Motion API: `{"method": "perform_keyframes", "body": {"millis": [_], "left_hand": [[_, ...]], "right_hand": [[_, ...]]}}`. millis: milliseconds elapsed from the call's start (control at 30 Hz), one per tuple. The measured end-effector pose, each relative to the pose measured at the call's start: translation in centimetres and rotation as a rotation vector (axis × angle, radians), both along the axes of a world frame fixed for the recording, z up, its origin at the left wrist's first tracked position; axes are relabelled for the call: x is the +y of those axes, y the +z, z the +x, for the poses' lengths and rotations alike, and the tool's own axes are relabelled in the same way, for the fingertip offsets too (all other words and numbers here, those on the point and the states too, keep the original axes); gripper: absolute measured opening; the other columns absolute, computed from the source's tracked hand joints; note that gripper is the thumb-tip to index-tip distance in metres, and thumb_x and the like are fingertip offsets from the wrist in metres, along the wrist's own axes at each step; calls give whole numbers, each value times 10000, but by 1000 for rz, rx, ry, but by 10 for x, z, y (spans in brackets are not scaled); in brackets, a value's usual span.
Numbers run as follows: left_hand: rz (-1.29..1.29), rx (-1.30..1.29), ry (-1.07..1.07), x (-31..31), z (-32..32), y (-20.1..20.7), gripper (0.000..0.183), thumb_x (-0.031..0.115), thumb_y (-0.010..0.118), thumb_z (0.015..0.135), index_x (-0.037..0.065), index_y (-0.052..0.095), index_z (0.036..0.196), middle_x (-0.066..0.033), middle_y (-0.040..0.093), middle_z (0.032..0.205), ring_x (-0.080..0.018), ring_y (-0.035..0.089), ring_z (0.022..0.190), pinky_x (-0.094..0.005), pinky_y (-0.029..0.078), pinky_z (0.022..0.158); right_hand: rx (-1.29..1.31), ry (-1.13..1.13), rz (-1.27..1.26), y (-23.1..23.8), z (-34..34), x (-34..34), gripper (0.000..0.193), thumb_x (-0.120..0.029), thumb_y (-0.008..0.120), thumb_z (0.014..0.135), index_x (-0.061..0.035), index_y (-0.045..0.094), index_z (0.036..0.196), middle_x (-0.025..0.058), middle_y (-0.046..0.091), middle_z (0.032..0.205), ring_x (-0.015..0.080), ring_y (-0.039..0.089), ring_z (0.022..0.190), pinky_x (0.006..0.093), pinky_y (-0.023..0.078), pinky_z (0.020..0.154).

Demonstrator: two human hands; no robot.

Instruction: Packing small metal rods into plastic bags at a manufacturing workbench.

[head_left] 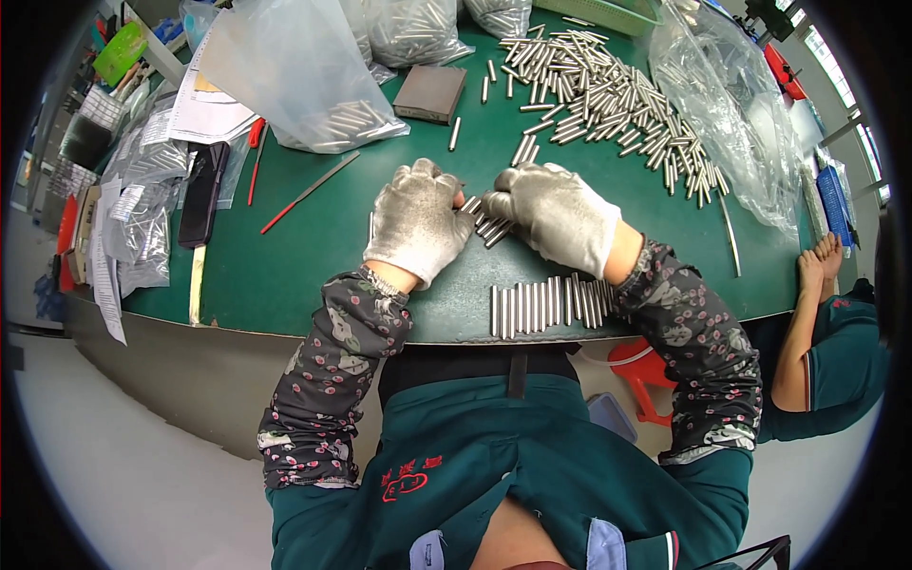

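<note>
My left hand point(418, 223), in a whitish work glove, is closed with its fingers curled; what sits inside them is hidden. Opposite it, my right hand point(556, 214), gloved alike, has its fingers closed over the ends of a few short steel pins point(493, 231) that fan out between the two hands. Closer to the table's front edge, several steel pins point(538, 306) lie side by side in a row, its right end beside my right forearm. Beyond my right hand spreads a large loose heap of the same pins point(608, 100).
A dark block point(430, 93) and a clear bag holding pins point(304, 85) lie at the far left. A red-handled file point(309, 193) and a black phone-like object point(202, 195) are left of my hands. Crumpled plastic point(736, 114) lies right. Another person's arms point(809, 285) rest at the right edge.
</note>
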State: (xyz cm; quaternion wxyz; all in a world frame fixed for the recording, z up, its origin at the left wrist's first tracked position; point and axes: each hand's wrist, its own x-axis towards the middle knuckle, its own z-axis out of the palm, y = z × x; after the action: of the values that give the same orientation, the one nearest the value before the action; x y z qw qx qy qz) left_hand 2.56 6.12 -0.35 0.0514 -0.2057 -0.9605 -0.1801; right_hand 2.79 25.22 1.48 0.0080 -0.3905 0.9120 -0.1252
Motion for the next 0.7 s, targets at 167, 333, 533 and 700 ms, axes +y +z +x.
{"method": "perform_keyframes", "body": {"millis": [167,333,533,700], "left_hand": [[-18,7,26,0,1,1,174,225,710,661,80,636,721,-105,580,920,-294,573,902,-412,483,777],[-139,110,43,8,12,7,195,250,711,651,74,627,662,-95,575,925,-276,561,915,-416,471,794],[-75,84,-61,-2,16,8,146,210,691,681,81,649,736,-83,573,959,-276,548,945,-417,458,824],[-50,54,-127,-16,11,9,354,96,655,741,136,645,1092,-66,549,1106,-276,516,1044,-411,427,904]], "right_hand": [[92,-33,-13,5,5,3,272,-79,617,715,-42,654,982,163,591,903,350,588,829,433,475,711],[94,-359,35,-3,14,2,242,-153,621,694,-23,642,897,174,596,798,355,588,796,447,481,704],[-116,-497,-46,6,18,-16,290,-186,556,774,-24,606,1009,218,630,840,381,629,795,465,502,711],[-186,-435,-56,-1,5,-4,369,-85,530,758,-71,606,1119,202,648,927,366,631,844,427,508,747]]}}
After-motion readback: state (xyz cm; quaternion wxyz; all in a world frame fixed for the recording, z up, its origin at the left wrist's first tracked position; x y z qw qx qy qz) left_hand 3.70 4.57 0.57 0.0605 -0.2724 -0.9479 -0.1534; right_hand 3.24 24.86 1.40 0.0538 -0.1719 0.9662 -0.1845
